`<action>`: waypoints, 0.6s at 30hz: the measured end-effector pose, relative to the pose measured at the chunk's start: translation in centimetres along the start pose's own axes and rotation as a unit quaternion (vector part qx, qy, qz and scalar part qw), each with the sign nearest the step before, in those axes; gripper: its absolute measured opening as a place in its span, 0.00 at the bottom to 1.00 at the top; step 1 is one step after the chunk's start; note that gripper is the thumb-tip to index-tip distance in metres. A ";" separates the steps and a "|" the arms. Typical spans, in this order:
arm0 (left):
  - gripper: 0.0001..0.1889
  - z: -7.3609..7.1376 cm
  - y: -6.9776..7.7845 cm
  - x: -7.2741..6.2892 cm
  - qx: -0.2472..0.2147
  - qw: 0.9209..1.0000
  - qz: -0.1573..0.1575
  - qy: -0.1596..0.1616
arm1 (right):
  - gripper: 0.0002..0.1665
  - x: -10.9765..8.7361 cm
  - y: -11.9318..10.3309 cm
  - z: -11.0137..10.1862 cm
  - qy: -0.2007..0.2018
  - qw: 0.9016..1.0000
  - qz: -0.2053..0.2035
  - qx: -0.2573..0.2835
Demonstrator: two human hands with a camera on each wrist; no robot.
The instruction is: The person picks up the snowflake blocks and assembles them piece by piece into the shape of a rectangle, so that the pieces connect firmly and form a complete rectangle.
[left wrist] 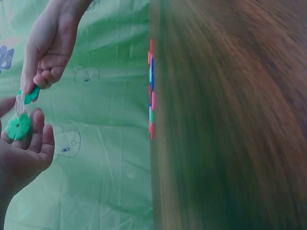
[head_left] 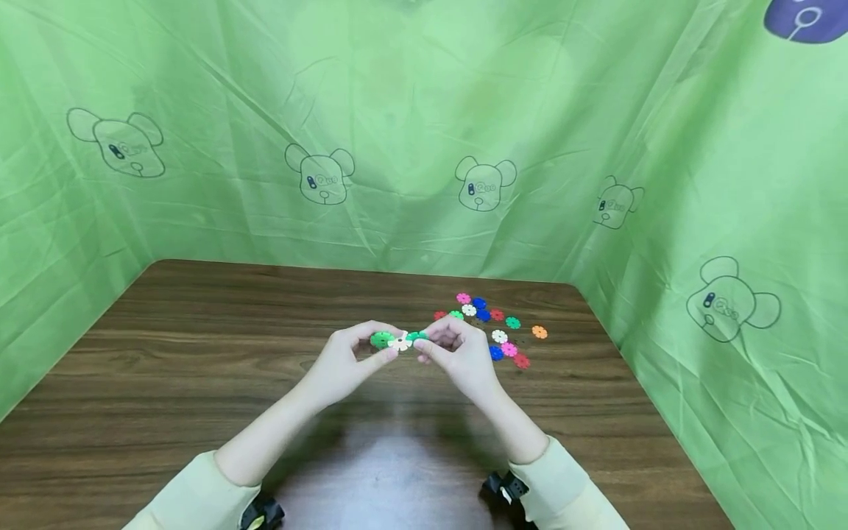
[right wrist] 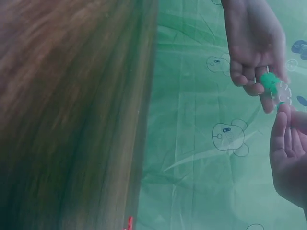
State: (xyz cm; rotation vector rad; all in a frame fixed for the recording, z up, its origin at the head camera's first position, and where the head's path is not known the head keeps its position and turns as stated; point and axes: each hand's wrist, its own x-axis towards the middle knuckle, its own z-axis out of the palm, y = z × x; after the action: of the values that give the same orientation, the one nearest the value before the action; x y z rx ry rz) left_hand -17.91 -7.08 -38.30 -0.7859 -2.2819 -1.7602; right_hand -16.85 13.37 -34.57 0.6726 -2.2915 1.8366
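Observation:
Both hands meet over the table, holding a short chain of flower-shaped plastic discs. At its middle is a white disc (head_left: 400, 343), pinched by my left hand (head_left: 341, 366) between thumb and fingers. A green disc (left wrist: 18, 126) joins the white one on the left-hand side, lying in front of the left fingers. My right hand (head_left: 464, 362) pinches a second green disc (head_left: 416, 336) at the white disc's other edge. In the right wrist view, the right fingertips mostly hide this second green disc.
Several loose flower-shaped discs in pink, blue, white, red and green lie on the wooden table (head_left: 218, 353) beyond and beside the right hand. An orange disc (head_left: 539, 332) lies farthest right. Green cloth (head_left: 397, 221) printed with bear heads hangs around the table's back and sides.

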 end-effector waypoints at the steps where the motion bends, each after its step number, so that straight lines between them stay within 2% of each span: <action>1: 0.11 0.0 0.1 0.1 0.004 1.000 -0.002 -0.006 | 0.06 0.0 0.0 0.0 -0.001 1.000 0.001 0.005; 4: 0.13 0.2 0.3 0.2 0.002 1.000 -0.013 -0.011 | 0.06 0.0 0.4 0.0 -0.011 1.000 0.000 0.026; 9: 0.12 0.5 0.0 0.4 -0.010 0.999 -0.030 0.009 | 0.06 -0.2 1.0 0.0 -0.029 0.999 -0.004 0.040; 14: 0.11 0.5 -0.2 0.4 -0.023 0.999 -0.026 0.026 | 0.09 -0.3 0.7 -0.8 -0.033 0.999 -0.020 -0.026; 18: 0.11 0.2 -0.1 0.5 -0.022 0.999 -0.023 0.037 | 0.11 -0.3 0.4 -2.0 -0.043 0.995 -0.049 -0.081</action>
State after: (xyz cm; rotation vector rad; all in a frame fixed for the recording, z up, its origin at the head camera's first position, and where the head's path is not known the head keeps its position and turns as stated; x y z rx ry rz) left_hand -18.35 -6.80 -38.24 -0.6682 -2.2373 -1.8335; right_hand -17.07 15.42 -34.52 0.8361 -2.3817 1.5894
